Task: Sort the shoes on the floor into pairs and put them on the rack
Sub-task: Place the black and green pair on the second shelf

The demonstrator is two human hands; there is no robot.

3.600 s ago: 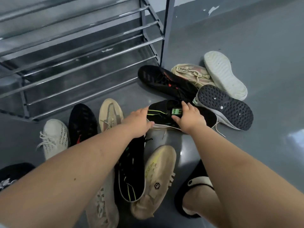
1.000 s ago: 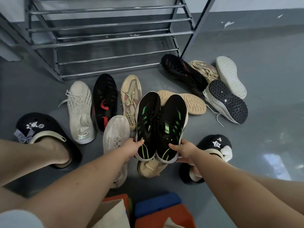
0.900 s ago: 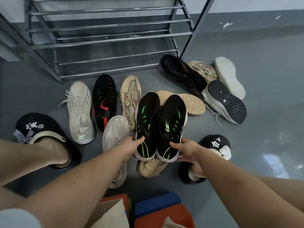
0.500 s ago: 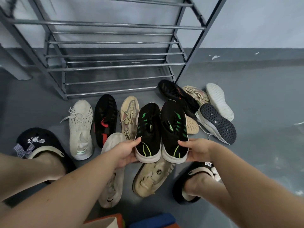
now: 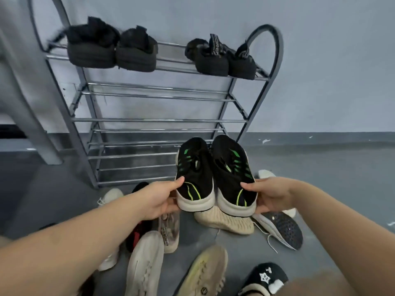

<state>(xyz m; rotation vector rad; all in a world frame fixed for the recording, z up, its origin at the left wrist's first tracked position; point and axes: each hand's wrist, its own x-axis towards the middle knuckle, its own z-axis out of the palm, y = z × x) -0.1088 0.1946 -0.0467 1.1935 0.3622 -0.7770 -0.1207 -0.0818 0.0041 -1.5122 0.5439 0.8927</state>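
Your left hand [image 5: 159, 200] and right hand [image 5: 270, 194] each have fingers clamped on a heel of the black-green pair [image 5: 214, 174], held above the floor. Keep heels level, toes first onto a free rack [image 5: 154, 120] shelf.

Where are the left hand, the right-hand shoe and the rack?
left hand [image 5: 159, 198], head view, back of the hand
right-hand shoe [image 5: 233, 174], head view, black upper
rack [image 5: 149, 120], head view, middle shelf bar
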